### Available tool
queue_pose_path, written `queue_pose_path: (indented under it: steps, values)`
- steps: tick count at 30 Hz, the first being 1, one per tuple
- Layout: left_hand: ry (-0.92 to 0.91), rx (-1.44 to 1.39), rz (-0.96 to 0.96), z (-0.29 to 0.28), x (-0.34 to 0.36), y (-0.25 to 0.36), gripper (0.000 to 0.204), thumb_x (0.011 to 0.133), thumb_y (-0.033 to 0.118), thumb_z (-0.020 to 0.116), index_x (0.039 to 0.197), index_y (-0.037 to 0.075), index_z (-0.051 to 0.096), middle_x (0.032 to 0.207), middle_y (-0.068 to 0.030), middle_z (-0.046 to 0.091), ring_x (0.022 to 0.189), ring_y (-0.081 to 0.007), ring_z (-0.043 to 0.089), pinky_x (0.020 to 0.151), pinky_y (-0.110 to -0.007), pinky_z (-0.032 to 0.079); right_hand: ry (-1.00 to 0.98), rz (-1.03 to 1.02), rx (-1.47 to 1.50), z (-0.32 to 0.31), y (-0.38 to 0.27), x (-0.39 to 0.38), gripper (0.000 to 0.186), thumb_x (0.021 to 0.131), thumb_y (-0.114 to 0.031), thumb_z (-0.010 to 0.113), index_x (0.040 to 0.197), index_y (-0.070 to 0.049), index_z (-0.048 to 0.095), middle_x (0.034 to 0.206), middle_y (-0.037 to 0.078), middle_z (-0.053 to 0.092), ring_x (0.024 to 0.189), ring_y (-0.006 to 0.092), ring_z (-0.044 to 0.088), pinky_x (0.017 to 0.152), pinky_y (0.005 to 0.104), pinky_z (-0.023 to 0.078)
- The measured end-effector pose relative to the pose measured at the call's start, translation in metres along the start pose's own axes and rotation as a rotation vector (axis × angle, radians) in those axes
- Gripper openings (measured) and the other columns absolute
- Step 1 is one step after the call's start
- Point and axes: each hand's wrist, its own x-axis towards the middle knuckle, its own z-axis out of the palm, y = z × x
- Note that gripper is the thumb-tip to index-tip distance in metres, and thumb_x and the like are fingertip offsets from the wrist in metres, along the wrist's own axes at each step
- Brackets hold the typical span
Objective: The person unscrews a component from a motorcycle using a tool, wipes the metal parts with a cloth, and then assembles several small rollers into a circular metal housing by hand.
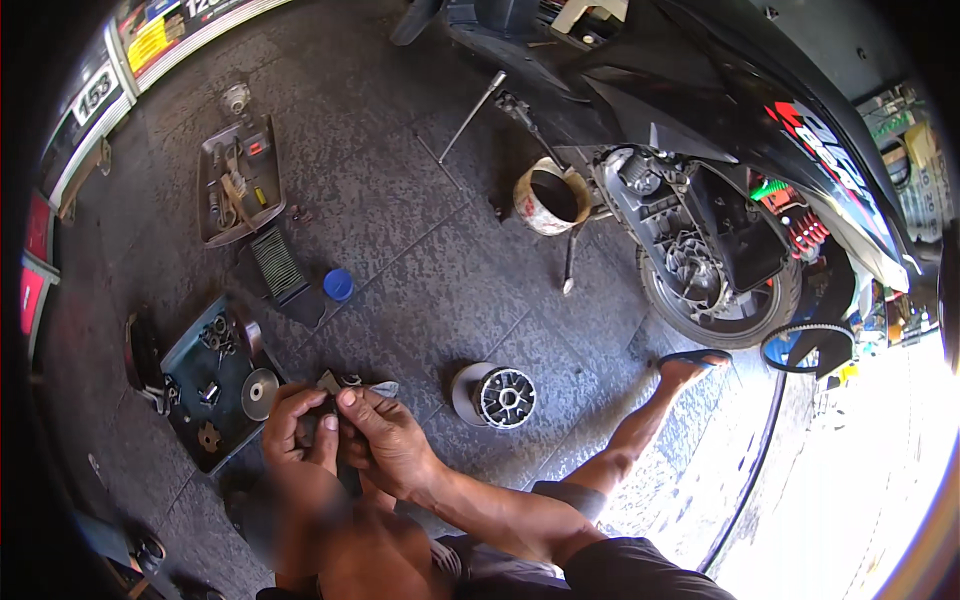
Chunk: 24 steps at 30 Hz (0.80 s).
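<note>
My left hand (300, 430) and my right hand (390, 440) meet at the lower middle, fingers closed around a small dark piece that I cannot make out, with thumbs pressed on it. A light, flat item (376, 387) shows just behind my fingers, partly hidden. To the left lies a teal tray (188, 436) holding small metal parts and a round metal disc (258, 394). Right of my hands, on the dark tiled floor (400, 300), a ribbed round metal part (508, 398) rests on a pale round piece (466, 385).
A black scooter (680, 95) with exposed transmission stands upper right, beside a drip container (550, 195). Upper left are a tool tray (215, 225), dark filter (280, 265) and blue lid (338, 284). A belt (808, 329) is at right; my foot (690, 365) rests near the rear wheel.
</note>
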Motion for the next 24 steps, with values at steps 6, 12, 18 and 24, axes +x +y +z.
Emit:
queue_pose_path:
  steps: [6,12,18,24]
  values:
    - [0.055,-0.075,0.006,0.005,-0.002,-0.005,0.012,0.088,0.004,0.060,0.099,0.000,0.058,0.099,-0.0106,0.058,0.089,-0.0185,0.057,0.078,-0.030,0.046,0.031,-0.088,-0.092,-0.006,0.010,0.005,0.030,0.098,-0.040,0.060,0.089,-0.011,0.061,0.066,-0.007,0.044,0.053,0.0038,0.036,0.047,0.0212,0.029]
    - [0.063,0.013,0.057,0.002,-0.003,-0.005,0.007,0.090,0.005,0.057,0.096,0.000,0.056,0.097,-0.0089,0.056,0.090,-0.0187,0.053,0.081,-0.032,0.044,0.110,-0.182,-0.302,0.007,0.005,-0.007,0.028,0.096,-0.038,0.064,0.092,-0.011,0.068,0.065,-0.008,0.050,0.055,0.0020,0.038,0.048,0.0209,0.031]
    - [0.032,-0.005,0.029,0.001,-0.010,-0.010,0.006,0.089,0.004,0.055,0.093,0.001,0.052,0.093,-0.0077,0.051,0.087,-0.0168,0.049,0.079,-0.030,0.042,0.112,-0.267,-0.400,0.006,0.007,-0.016,0.033,0.096,-0.043,0.062,0.091,-0.012,0.069,0.066,-0.009,0.050,0.056,0.0013,0.040,0.050,0.0209,0.031]
    - [0.014,0.022,0.072,0.008,-0.012,-0.001,0.006,0.087,0.003,0.053,0.091,0.002,0.048,0.091,-0.0075,0.047,0.084,-0.0164,0.047,0.076,-0.029,0.041,0.122,-0.307,-0.367,0.000,0.013,-0.023,0.031,0.096,-0.041,0.063,0.094,-0.010,0.071,0.071,-0.009,0.056,0.063,0.0003,0.044,0.053,0.0211,0.034]
